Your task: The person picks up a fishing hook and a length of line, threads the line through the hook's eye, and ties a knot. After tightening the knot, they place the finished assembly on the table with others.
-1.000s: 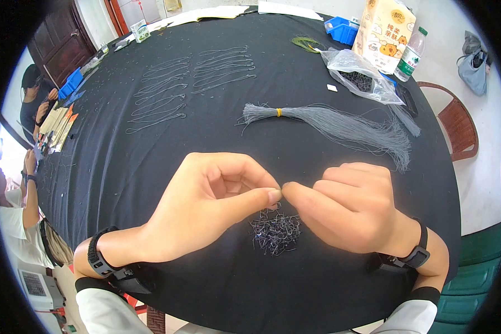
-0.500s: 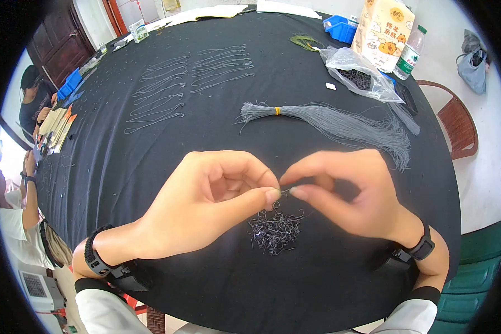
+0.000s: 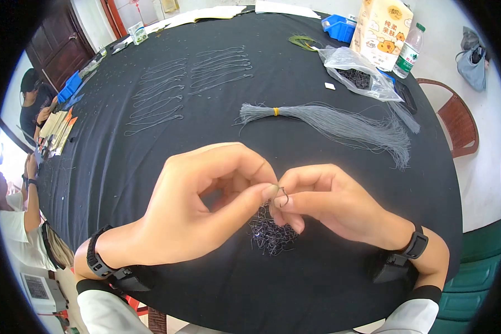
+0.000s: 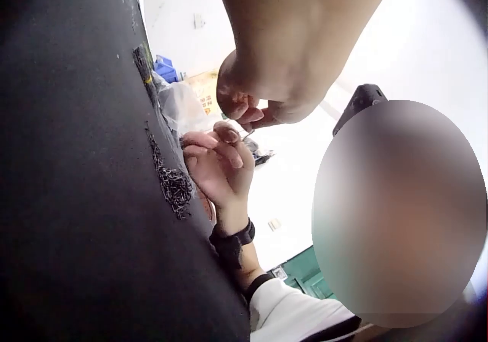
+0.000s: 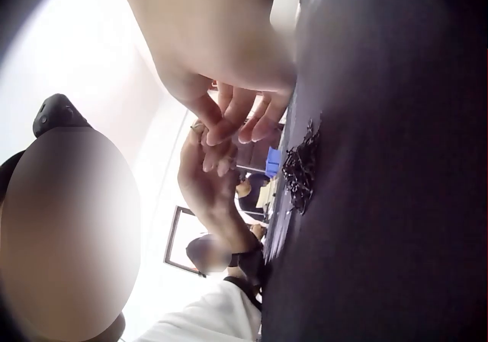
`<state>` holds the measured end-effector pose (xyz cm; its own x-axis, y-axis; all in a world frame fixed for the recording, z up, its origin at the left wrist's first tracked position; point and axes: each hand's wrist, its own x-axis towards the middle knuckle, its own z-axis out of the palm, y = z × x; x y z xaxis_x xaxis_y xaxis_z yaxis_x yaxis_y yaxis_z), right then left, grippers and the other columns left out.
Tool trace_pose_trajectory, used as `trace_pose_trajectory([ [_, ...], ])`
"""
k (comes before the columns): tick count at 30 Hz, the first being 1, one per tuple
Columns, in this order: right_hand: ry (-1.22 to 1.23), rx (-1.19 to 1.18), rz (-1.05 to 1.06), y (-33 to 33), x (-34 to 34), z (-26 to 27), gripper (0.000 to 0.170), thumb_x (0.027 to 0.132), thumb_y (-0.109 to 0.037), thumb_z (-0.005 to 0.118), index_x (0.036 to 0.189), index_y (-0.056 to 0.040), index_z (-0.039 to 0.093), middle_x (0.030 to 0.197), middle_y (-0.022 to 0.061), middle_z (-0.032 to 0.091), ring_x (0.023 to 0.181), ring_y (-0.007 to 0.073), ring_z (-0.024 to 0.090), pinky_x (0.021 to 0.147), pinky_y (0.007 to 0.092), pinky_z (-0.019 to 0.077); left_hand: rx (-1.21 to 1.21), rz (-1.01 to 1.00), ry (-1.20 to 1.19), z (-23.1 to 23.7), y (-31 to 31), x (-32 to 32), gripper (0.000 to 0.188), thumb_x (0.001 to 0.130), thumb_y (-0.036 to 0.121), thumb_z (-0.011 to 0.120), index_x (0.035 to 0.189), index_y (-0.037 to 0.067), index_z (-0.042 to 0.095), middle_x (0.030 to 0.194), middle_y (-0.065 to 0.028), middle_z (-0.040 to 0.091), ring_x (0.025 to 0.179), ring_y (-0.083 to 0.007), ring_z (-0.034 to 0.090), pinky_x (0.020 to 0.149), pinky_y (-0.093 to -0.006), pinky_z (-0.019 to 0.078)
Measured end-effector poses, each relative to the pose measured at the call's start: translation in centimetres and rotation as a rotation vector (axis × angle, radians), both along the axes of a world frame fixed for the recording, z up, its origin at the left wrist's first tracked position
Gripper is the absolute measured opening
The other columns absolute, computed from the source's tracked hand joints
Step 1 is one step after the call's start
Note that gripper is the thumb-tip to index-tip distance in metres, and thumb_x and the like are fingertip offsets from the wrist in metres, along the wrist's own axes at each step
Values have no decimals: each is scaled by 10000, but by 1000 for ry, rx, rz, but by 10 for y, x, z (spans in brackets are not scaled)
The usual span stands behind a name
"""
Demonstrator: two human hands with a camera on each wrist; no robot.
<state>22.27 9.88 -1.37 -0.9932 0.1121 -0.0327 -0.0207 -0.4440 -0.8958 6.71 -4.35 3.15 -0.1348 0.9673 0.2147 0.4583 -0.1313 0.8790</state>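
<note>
- Head view: a small dark hook (image 3: 285,197) sits between the two hands' fingertips, above the near half of the bench (image 3: 206,300). The left hand (image 3: 206,206) pinches it with thumb and forefinger; the right hand (image 3: 339,206) pinches it from the other side, its thumb partly over it. Which part each grips is too small to tell.
- Head view: a pile (image 3: 273,236) of hooks lies on the bench below the fingertips, its upper part hidden by the right hand. Black cloth stretches from the pile to the rounded near edge, which curves below the wrists.
- Head view: the bundle (image 3: 328,125) of grey strands lies beyond the hands, its loose end toward the right edge; the loops (image 3: 153,122) lie in two columns toward the far left. Cloth separates both from the hands. Near the far right edge stand a carton (image 3: 381,36) and a bottle (image 3: 409,53), with a bag (image 3: 376,83) before them. A person (image 3: 16,228) beyond the left edge is cut off.
- Left wrist view: the left hand hides most of the pinch; the right hand's fingers are bent. The pile lies near the bench's edge as seen here.
- Right wrist view: the right hand's thumb is hidden. The hook shows faintly at the left hand's fingertips, and a blurred patch (image 5: 72,235) covers the left side.
</note>
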Motion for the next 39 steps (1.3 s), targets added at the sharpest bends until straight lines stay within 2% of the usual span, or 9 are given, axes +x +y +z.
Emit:
trace_pose_trajectory([
  [3,-24,-27,-42,-6,2,2,167,895,-120,587,958,27,633,802,40,614,663,78,546,651,223,448,147,31,271,0,-1,0,92,791,-89,600,867,-37,603,833,-80,593,672,-69,532,569,-200,412],
  [8,-69,-124,-78,-12,3,7,182,906,-135,571,971,24,630,748,10,585,644,61,526,617,209,435,293,49,384,0,0,2,136,746,-105,615,853,-21,605,818,-86,590,626,-75,506,526,-204,395],
  [11,-140,-85,-58,-15,6,9,188,910,-149,573,978,16,631,702,-17,562,619,46,508,579,193,415,364,56,471,-1,1,2,145,741,-105,626,855,-19,606,824,-87,597,598,-69,498,493,-197,382],
  [17,-128,134,-221,-26,9,19,151,898,-116,598,957,17,638,728,-29,594,615,-13,472,510,159,332,499,75,645,-4,3,0,181,730,-114,654,879,-20,614,836,-86,602,564,-63,477,468,-190,379],
  [20,-83,218,-260,-29,12,20,130,892,-89,601,943,23,640,761,-16,619,618,-27,474,510,146,318,519,81,686,-6,3,-2,197,723,-117,668,887,-20,617,837,-85,601,563,-65,467,471,-192,383],
  [23,-44,243,-325,-31,13,20,121,894,-79,594,941,23,640,685,-43,581,559,-32,425,485,156,284,532,82,706,-6,4,-2,200,717,-115,678,883,-21,619,838,-85,601,562,-68,464,471,-194,384],
  [30,38,367,-423,-31,13,18,90,873,-59,617,903,20,648,548,-102,409,495,-28,288,450,200,199,551,80,741,-6,4,-2,206,704,-114,690,875,-18,626,840,-86,603,558,-73,463,468,-198,385],
  [33,78,497,-485,-32,13,19,68,860,-47,628,875,15,651,543,-99,378,498,-21,280,452,200,201,559,78,738,-7,5,-2,212,701,-115,690,878,-17,627,839,-86,604,556,-74,462,468,-198,386],
  [39,64,563,-520,-31,13,20,51,848,-37,626,851,10,648,540,-84,376,495,-11,287,449,205,214,542,85,700,-8,6,-2,219,696,-125,677,877,-12,626,840,-82,605,558,-66,460,470,-193,385],
])
